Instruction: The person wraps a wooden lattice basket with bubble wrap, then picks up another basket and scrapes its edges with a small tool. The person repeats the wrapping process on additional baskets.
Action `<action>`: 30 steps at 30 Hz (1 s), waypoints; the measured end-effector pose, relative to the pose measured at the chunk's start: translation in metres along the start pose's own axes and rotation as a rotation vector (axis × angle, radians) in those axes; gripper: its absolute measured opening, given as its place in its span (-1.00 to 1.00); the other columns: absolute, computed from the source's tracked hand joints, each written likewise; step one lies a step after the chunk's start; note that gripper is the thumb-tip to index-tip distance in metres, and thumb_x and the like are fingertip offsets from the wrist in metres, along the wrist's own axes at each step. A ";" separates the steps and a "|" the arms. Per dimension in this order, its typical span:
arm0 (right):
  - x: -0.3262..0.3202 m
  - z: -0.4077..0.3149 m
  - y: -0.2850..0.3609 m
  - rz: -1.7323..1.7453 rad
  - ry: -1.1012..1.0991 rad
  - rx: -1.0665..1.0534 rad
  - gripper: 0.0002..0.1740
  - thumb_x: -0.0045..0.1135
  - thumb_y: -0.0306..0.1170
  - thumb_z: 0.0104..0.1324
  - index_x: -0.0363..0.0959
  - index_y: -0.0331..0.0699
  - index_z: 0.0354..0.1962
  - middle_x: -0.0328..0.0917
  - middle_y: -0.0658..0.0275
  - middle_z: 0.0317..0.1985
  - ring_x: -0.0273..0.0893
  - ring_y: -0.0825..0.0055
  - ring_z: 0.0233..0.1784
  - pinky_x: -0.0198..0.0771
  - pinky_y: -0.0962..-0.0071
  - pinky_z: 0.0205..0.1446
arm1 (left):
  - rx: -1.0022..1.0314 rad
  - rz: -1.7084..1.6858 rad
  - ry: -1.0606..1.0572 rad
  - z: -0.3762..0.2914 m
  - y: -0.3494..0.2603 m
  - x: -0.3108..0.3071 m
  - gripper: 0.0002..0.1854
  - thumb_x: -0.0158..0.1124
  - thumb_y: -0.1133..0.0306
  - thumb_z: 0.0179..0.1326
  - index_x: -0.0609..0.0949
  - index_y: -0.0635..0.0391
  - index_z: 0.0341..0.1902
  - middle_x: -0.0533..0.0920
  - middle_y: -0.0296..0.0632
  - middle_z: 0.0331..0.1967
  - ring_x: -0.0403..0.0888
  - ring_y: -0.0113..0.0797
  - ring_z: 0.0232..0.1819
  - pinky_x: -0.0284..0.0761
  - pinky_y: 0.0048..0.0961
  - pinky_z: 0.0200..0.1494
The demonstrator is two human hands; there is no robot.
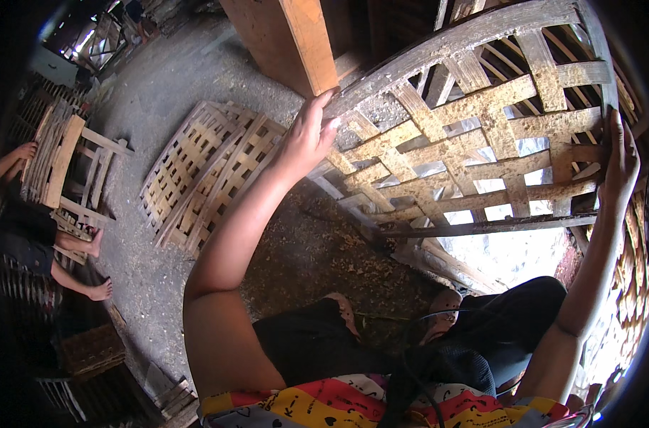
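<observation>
A woven bamboo panel (463, 139) with a flat wooden frame is tilted in front of me, its strips stained and coated with crumbly yellowish matter. My left hand (308, 134) grips the frame's left corner, thumb on the near side. At the opposite edge my right hand (621, 160) rests along the frame's side bar with its fingers pointing up; part of its grip is hidden behind the bar. Both of my feet show on the dark, littered ground below the panel.
More woven panels (212, 171) lie on the concrete floor at left. A wooden post (311, 48) stands just beyond my left hand. At far left a barefoot person (24, 230) sits by a slatted wooden frame (65, 160). Bamboo slats line the right side.
</observation>
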State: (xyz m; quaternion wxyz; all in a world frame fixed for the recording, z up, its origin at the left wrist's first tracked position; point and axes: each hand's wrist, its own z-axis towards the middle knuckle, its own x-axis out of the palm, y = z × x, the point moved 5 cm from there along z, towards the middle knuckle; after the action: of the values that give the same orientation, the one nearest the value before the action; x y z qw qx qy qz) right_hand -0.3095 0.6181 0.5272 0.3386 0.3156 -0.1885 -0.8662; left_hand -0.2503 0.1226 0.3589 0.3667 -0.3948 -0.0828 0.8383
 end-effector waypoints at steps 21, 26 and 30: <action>0.004 -0.008 0.026 -0.103 -0.076 -0.007 -0.51 0.05 -0.03 0.36 0.54 -0.18 0.05 0.59 0.20 0.00 0.51 0.45 0.11 0.29 0.43 0.27 | -0.069 -0.063 0.025 -0.015 0.002 0.006 -0.45 0.07 0.51 0.25 0.22 0.30 0.31 0.39 0.16 0.17 0.36 0.05 0.24 0.25 -0.22 0.27; 0.011 -0.013 0.030 -0.059 -0.083 0.019 -0.51 0.07 -0.03 0.35 0.54 -0.20 0.05 0.62 0.21 -0.05 0.55 0.49 0.03 0.35 0.47 0.18 | -0.080 0.029 0.043 -0.021 0.010 0.010 -0.45 0.07 0.46 0.29 0.21 0.31 0.32 0.40 0.18 0.17 0.39 0.09 0.21 0.29 -0.18 0.24; 0.018 -0.021 0.041 -0.022 -0.056 0.024 -0.49 0.07 -0.05 0.35 0.52 -0.26 0.05 0.62 0.20 -0.06 0.55 0.50 0.02 0.35 0.50 0.18 | 0.014 0.260 -0.045 -0.022 0.008 0.009 -0.33 0.11 0.48 0.17 0.16 0.22 0.37 0.41 0.18 0.06 0.45 0.11 0.09 0.43 -0.16 0.13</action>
State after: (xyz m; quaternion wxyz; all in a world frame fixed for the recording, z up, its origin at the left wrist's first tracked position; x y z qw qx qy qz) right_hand -0.2869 0.5743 0.5263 0.3197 0.2974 -0.2046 -0.8761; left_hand -0.2426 0.1195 0.3346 0.2556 -0.3807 -0.0333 0.8881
